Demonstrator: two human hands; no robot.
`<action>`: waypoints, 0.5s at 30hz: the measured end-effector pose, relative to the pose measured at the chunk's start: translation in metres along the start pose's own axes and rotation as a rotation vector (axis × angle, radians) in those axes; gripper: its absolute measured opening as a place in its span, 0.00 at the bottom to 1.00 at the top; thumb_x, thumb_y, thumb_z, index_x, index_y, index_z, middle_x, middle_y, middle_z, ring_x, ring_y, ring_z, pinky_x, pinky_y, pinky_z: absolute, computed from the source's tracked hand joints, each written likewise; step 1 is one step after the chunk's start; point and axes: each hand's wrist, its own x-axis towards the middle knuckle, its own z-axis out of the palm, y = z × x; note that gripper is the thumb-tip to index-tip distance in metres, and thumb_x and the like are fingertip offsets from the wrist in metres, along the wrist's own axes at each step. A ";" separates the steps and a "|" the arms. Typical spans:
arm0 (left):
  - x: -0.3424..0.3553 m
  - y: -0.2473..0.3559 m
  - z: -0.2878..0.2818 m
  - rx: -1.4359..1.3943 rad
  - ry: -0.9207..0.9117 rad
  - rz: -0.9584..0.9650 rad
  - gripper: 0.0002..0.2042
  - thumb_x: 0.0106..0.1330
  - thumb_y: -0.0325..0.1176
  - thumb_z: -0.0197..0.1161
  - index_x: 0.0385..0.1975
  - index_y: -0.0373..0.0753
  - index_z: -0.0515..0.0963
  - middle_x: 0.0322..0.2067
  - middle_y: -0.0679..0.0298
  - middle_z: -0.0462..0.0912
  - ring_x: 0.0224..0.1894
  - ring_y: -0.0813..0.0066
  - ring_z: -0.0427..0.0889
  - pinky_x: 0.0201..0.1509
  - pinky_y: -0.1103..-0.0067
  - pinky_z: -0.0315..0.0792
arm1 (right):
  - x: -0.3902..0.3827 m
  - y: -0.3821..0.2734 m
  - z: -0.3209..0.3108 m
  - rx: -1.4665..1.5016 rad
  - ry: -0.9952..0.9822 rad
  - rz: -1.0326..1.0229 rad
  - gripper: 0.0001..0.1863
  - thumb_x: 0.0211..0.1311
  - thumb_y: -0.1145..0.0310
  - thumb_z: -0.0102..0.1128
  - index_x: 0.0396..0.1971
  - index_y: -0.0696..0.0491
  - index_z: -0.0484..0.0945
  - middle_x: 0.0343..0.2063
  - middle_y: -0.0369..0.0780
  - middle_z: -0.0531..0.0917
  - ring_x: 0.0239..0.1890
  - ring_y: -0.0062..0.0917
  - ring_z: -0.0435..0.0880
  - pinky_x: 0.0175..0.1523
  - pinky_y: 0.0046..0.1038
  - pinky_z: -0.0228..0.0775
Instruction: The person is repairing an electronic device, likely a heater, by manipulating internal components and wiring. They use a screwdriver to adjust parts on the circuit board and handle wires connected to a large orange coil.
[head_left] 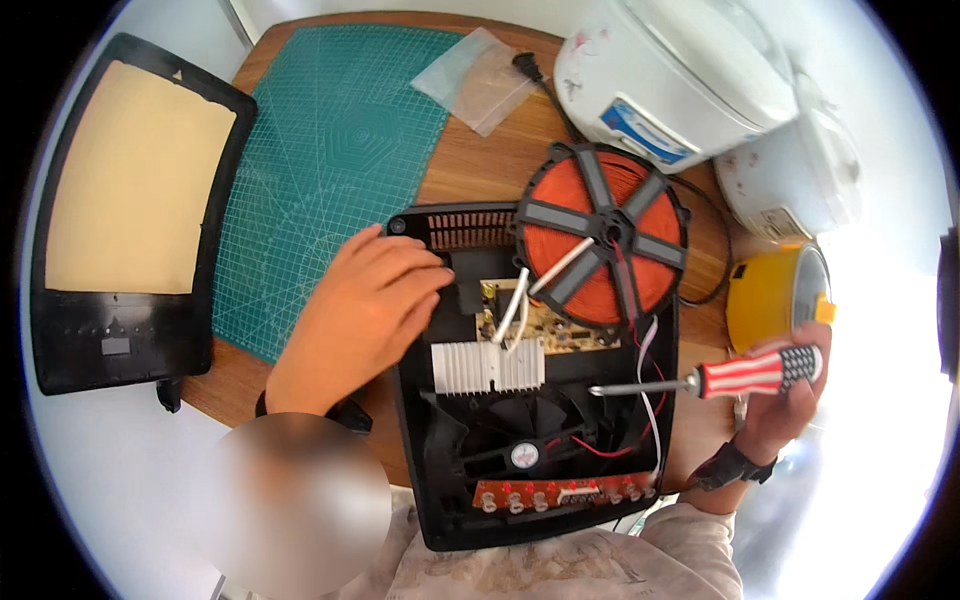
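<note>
An opened induction cooker base (407, 450), a black housing, extends from the wooden table toward my lap. My left hand (365, 295) lies over its left edge, fingers stretched and slightly apart, tips near a dark block inside; the undersides of the fingers are hidden. In my right hand (790, 405) is a screwdriver (742, 377) with a flag-patterned handle. Its shaft points left above the housing, tip beside the silver heat sink (465, 370). A copper coil (560, 200) on a black spoked frame sits at the housing's far right, over the circuit board (552, 335).
The cooker's top cover (130, 180) lies at the left, on a green cutting mat (350, 120). Clear bags (475, 80) and a plug (527, 66) are at the back. Two white rice cookers (670, 75) and a yellow container (775, 295) stand at the right.
</note>
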 end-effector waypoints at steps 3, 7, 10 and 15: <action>0.005 -0.002 0.007 -0.097 -0.043 0.001 0.13 0.60 0.24 0.69 0.45 0.36 0.84 0.49 0.60 0.84 0.56 0.56 0.80 0.64 0.60 0.71 | -0.004 0.017 -0.011 0.101 0.058 -0.031 0.33 0.57 0.50 0.70 0.48 0.58 0.64 0.26 0.51 0.83 0.26 0.31 0.85 0.32 0.23 0.76; 0.008 -0.006 0.011 -0.215 -0.048 -0.055 0.15 0.56 0.20 0.69 0.44 0.36 0.84 0.48 0.60 0.84 0.55 0.57 0.80 0.59 0.65 0.75 | -0.001 0.029 -0.011 0.183 0.067 -0.027 0.28 0.61 0.51 0.64 0.47 0.57 0.63 0.22 0.49 0.81 0.18 0.28 0.80 0.24 0.20 0.70; 0.006 -0.004 0.014 -0.234 -0.034 -0.097 0.17 0.53 0.18 0.68 0.44 0.35 0.84 0.48 0.60 0.84 0.55 0.55 0.80 0.58 0.65 0.76 | 0.001 0.034 0.000 0.174 0.042 0.012 0.20 0.66 0.57 0.55 0.47 0.55 0.63 0.18 0.43 0.73 0.18 0.22 0.70 0.24 0.16 0.58; 0.007 -0.004 0.013 -0.241 -0.039 -0.116 0.20 0.49 0.17 0.68 0.45 0.34 0.84 0.46 0.59 0.85 0.53 0.56 0.81 0.55 0.66 0.79 | -0.005 0.042 -0.004 0.072 0.099 0.000 0.26 0.61 0.53 0.62 0.48 0.54 0.62 0.18 0.47 0.79 0.14 0.24 0.74 0.19 0.16 0.62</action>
